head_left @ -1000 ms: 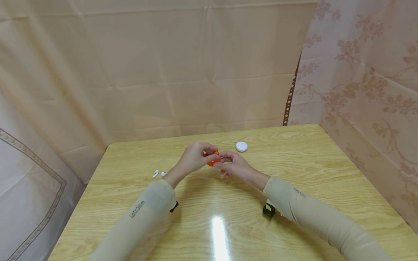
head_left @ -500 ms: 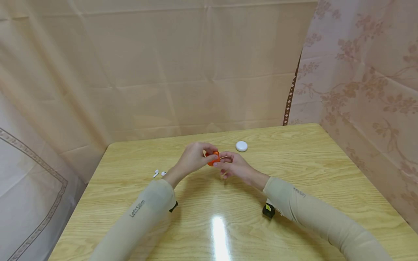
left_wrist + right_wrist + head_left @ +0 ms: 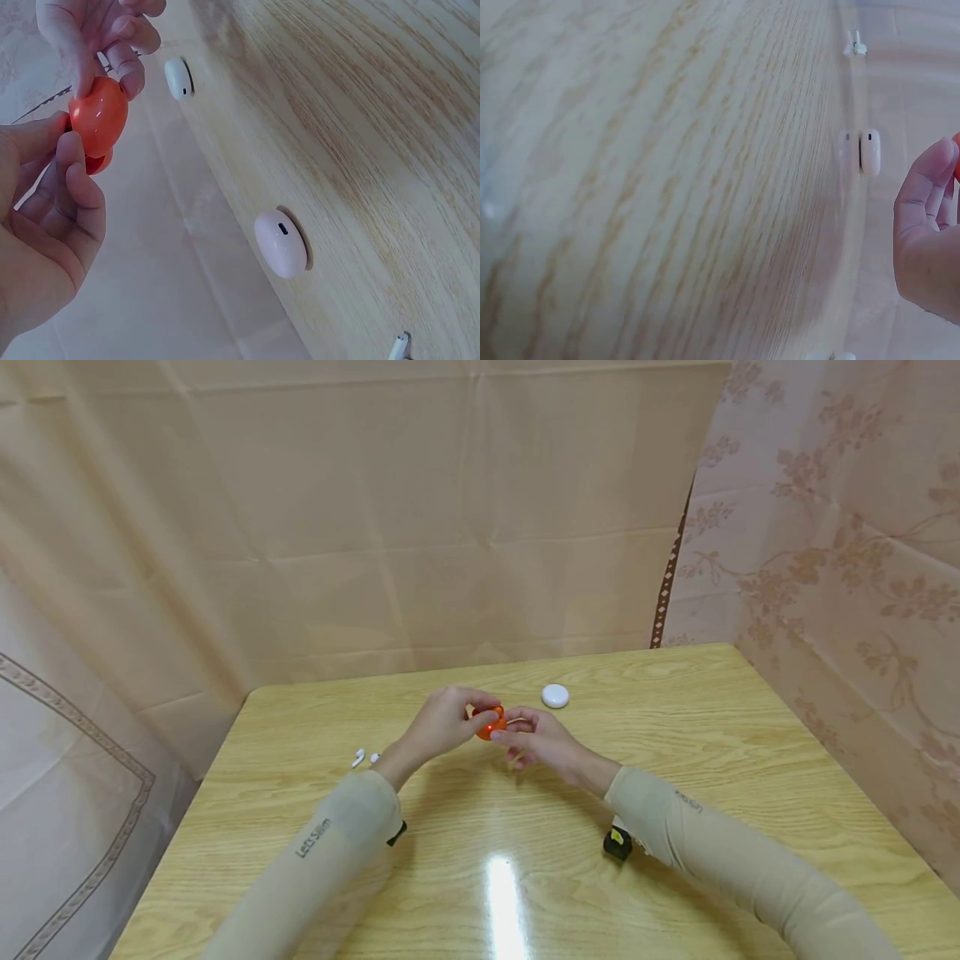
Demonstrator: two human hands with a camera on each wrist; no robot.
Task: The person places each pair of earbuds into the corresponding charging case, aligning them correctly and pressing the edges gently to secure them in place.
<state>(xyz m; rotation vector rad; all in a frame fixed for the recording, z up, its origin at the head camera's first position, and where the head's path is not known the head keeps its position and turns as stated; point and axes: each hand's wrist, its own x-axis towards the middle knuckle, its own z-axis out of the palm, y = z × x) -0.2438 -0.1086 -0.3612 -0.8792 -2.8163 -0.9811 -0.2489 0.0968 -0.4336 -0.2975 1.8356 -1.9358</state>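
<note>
A glossy orange earbud case [image 3: 490, 727] is held above the table between both hands. My left hand [image 3: 448, 720] pinches it from the left with thumb and fingers. From the right, my right hand [image 3: 542, 743] grips its edge between thumb and fingertips. The left wrist view shows the rounded orange case [image 3: 100, 116] with a second orange part below it, which looks like its lid swung open. Fingers hide the inside. In the right wrist view only a sliver of orange shows at the right edge, by the right hand [image 3: 930, 232].
A white earbud case [image 3: 555, 696] lies behind the right hand. A pale pink earbud case [image 3: 281, 244] rests on the table, hidden in the head view. Left of the left forearm lie a white earbud [image 3: 359, 757] and part of another. Curtains border the wooden table [image 3: 480, 893].
The orange case has turned slightly between the fingers. Both hands stay in nearly the same place, and the things on the table have not moved.
</note>
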